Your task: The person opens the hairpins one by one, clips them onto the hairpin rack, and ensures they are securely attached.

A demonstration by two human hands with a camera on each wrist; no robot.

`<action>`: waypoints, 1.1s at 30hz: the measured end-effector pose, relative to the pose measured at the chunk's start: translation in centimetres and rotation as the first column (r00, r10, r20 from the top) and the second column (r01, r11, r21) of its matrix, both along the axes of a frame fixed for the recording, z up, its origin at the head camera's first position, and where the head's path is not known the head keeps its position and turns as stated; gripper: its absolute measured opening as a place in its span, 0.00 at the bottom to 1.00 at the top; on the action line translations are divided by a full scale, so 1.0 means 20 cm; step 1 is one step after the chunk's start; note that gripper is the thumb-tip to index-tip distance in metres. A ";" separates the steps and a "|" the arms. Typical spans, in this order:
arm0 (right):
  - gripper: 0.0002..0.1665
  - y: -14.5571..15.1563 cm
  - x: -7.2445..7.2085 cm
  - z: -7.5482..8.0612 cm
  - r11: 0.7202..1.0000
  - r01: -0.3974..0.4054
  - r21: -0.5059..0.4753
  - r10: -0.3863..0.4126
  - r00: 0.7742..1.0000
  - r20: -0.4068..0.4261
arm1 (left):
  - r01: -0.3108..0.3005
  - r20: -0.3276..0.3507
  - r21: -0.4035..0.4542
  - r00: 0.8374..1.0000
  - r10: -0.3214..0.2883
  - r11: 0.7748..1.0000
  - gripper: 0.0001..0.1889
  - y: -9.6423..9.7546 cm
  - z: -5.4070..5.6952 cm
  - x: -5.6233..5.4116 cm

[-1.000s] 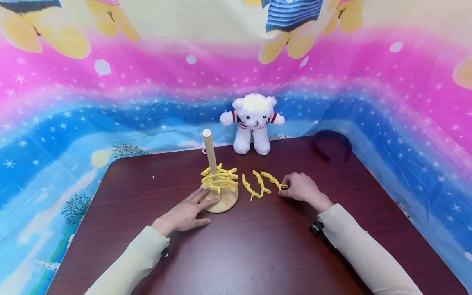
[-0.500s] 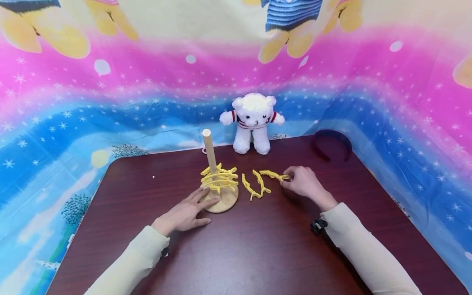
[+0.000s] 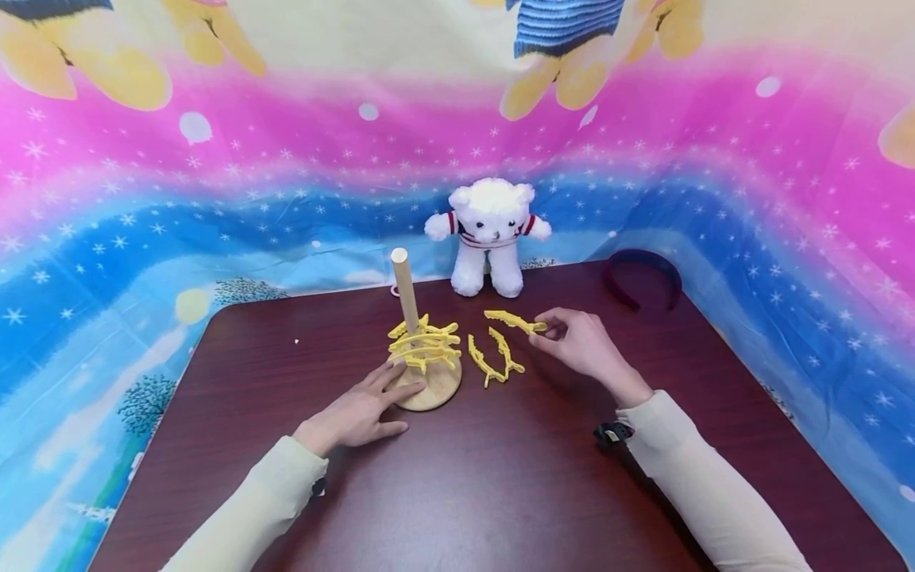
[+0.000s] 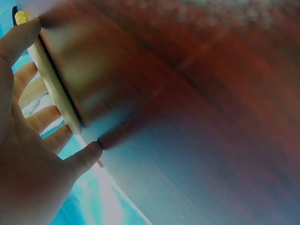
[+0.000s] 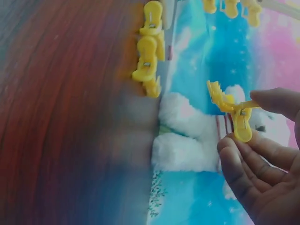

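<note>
A wooden stand has a round base [image 3: 438, 391] and an upright rod [image 3: 405, 290], with several yellow hair clips [image 3: 425, 346] stacked low around the rod. Fingers spread, my left hand [image 3: 353, 413] rests at the left front of the base; the left wrist view has the straight fingers along the base's edge [image 4: 56, 86]. Raised over the table, my right hand [image 3: 582, 342] pinches one yellow hair clip [image 3: 515, 321] by its handle end, between thumb and fingers [image 5: 272, 102]. Two loose hair clips [image 3: 496, 357] lie between the stand and my right hand.
A white teddy bear [image 3: 492, 238] in a striped top stands at the back of the dark wooden table [image 3: 465, 492]. A dark red headband [image 3: 643, 266] lies at the back right. A patterned cloth [image 3: 314, 199] hangs behind and around the table.
My right hand has lifted the hair clip off the table and carried it left and toward the back. The left hand stays on the stand's base.
</note>
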State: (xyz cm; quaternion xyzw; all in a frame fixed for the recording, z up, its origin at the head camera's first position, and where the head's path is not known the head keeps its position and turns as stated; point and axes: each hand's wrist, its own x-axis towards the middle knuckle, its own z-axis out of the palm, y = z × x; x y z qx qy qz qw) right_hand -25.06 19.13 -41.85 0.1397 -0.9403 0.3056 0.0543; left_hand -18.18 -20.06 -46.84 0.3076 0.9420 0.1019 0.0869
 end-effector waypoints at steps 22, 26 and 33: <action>0.17 -0.17 0.10 0.18 0.980 -0.184 -0.072 0.177 0.979 -0.098 | 0.003 -0.002 0.000 1.000 -0.003 1.000 0.36 -0.01 -0.01 0.00; 0.17 -0.21 0.10 0.20 0.975 -0.217 -0.056 0.209 0.971 -0.119 | 0.003 -0.007 0.003 1.000 -0.003 1.000 0.36 -0.01 -0.01 0.00; 0.16 -0.26 0.10 0.23 0.960 -0.279 -0.026 0.274 0.953 -0.130 | 0.005 -0.005 0.008 1.000 -0.005 1.000 0.36 -0.01 -0.01 0.00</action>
